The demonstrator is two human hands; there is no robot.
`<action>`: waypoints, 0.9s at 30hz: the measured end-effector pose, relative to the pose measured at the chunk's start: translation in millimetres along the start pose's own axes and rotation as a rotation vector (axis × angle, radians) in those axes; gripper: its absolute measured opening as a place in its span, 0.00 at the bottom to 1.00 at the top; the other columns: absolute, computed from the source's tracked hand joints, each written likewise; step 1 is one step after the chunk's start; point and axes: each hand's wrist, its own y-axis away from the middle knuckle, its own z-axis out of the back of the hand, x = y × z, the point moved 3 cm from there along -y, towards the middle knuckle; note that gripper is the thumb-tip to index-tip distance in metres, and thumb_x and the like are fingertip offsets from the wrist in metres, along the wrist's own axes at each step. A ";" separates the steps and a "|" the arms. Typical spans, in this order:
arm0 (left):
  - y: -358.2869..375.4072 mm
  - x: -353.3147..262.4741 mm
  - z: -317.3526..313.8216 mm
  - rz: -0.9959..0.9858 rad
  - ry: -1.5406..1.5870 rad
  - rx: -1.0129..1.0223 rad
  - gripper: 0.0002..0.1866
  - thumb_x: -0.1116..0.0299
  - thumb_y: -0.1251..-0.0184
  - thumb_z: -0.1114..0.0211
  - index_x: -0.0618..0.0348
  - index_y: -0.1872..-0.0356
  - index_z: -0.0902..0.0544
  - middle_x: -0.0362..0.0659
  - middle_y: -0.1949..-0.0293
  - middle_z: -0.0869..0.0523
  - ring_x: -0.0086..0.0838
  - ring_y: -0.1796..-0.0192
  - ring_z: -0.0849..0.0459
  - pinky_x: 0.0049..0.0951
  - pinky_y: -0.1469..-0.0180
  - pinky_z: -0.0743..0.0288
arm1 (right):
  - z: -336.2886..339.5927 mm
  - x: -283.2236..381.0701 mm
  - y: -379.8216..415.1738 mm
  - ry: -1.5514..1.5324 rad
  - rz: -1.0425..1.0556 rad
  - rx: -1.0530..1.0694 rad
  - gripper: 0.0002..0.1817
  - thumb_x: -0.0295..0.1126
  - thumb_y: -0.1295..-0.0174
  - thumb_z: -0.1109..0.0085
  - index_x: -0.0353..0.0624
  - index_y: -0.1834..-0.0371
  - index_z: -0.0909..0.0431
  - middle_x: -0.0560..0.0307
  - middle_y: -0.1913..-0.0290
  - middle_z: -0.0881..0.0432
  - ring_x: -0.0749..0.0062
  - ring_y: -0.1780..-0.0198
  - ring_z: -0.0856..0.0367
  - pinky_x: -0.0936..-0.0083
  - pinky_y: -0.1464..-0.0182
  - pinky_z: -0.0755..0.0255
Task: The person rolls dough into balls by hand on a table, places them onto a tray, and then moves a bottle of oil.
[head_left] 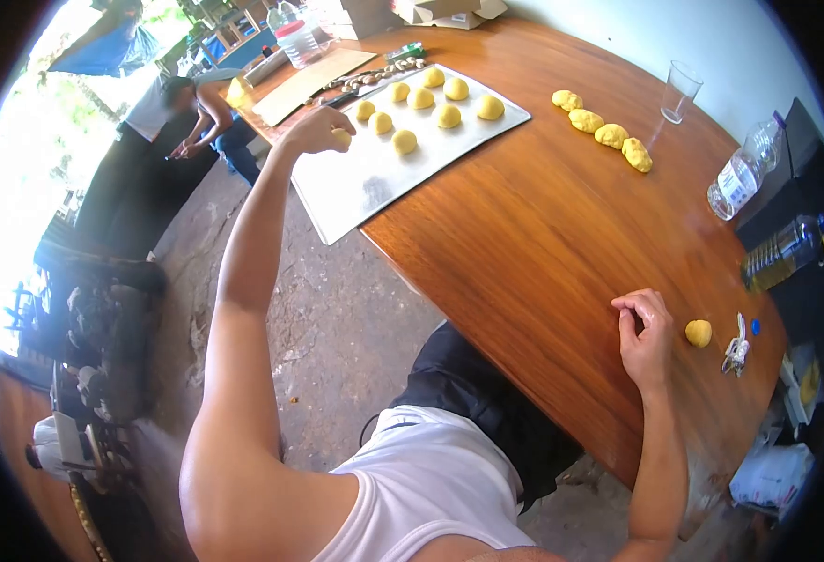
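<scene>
The baking tray (365,187), in the upper centre of the frame, overhung the table (543,234) edge; a knock could have tipped it. Its long axis ran lower left to upper right. The left hand (314,128) pinched a dough ball (341,137) over the tray's left edge. The right hand (646,337) rested curled and empty, lower right, beside a loose ball (698,332).

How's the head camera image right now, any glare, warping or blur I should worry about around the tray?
Head view: strong fisheye bend with dark corners; the outdoor area at far left is blown out white. The tray shows soft glare, yet its dough balls read clearly. Left hand and right hand look sharp.
</scene>
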 end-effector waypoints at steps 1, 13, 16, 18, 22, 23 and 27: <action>-4.6 8.8 -4.1 0.013 -0.003 0.018 0.21 0.65 0.46 0.21 0.53 0.48 0.07 0.43 0.53 0.06 0.31 0.51 0.10 0.36 0.43 0.17 | 0.3 1.5 0.2 0.006 0.003 0.000 0.06 0.15 0.35 0.41 0.35 0.63 0.15 0.51 0.62 0.16 0.57 0.56 0.20 0.66 0.52 0.26; -39.5 25.6 -41.2 0.038 0.041 0.095 0.23 0.65 0.52 0.20 0.49 0.50 0.06 0.45 0.48 0.06 0.36 0.47 0.10 0.37 0.44 0.17 | 1.1 4.7 0.9 0.025 -0.028 -0.025 0.06 0.15 0.36 0.41 0.36 0.63 0.15 0.51 0.62 0.16 0.56 0.55 0.19 0.66 0.52 0.25; -40.1 28.9 -42.1 0.085 0.068 0.147 0.23 0.65 0.51 0.20 0.48 0.49 0.06 0.45 0.46 0.07 0.36 0.47 0.10 0.37 0.44 0.17 | 1.9 5.5 0.6 0.023 -0.025 -0.022 0.06 0.15 0.36 0.40 0.35 0.63 0.15 0.51 0.62 0.16 0.56 0.55 0.19 0.66 0.52 0.25; -37.8 28.9 -43.4 0.032 0.021 0.132 0.23 0.62 0.44 0.24 0.50 0.44 0.08 0.45 0.46 0.07 0.32 0.46 0.11 0.36 0.42 0.17 | 1.3 4.7 1.0 0.021 -0.026 -0.021 0.06 0.15 0.36 0.40 0.35 0.63 0.15 0.50 0.63 0.16 0.56 0.55 0.19 0.66 0.52 0.25; -40.0 30.5 -48.2 -0.082 -0.050 0.035 0.20 0.60 0.43 0.21 0.50 0.49 0.07 0.43 0.52 0.06 0.35 0.49 0.10 0.38 0.44 0.17 | 4.5 3.5 -2.5 0.032 -0.013 -0.009 0.06 0.15 0.36 0.40 0.35 0.62 0.15 0.49 0.61 0.16 0.55 0.54 0.19 0.63 0.51 0.24; -40.0 35.7 -50.4 -0.190 -0.076 0.003 0.19 0.58 0.41 0.21 0.51 0.49 0.07 0.43 0.53 0.06 0.37 0.50 0.10 0.39 0.44 0.17 | 4.0 2.7 -5.0 0.062 0.064 -0.048 0.06 0.15 0.37 0.40 0.35 0.61 0.15 0.48 0.59 0.16 0.53 0.53 0.18 0.63 0.50 0.24; -21.3 32.3 -27.4 -0.111 -0.118 -0.050 0.27 0.64 0.41 0.19 0.59 0.39 0.12 0.49 0.50 0.07 0.33 0.49 0.09 0.36 0.48 0.14 | 59.5 14.5 -10.4 0.323 0.176 -0.270 0.09 0.16 0.36 0.40 0.37 0.55 0.15 0.47 0.55 0.15 0.51 0.49 0.16 0.62 0.47 0.22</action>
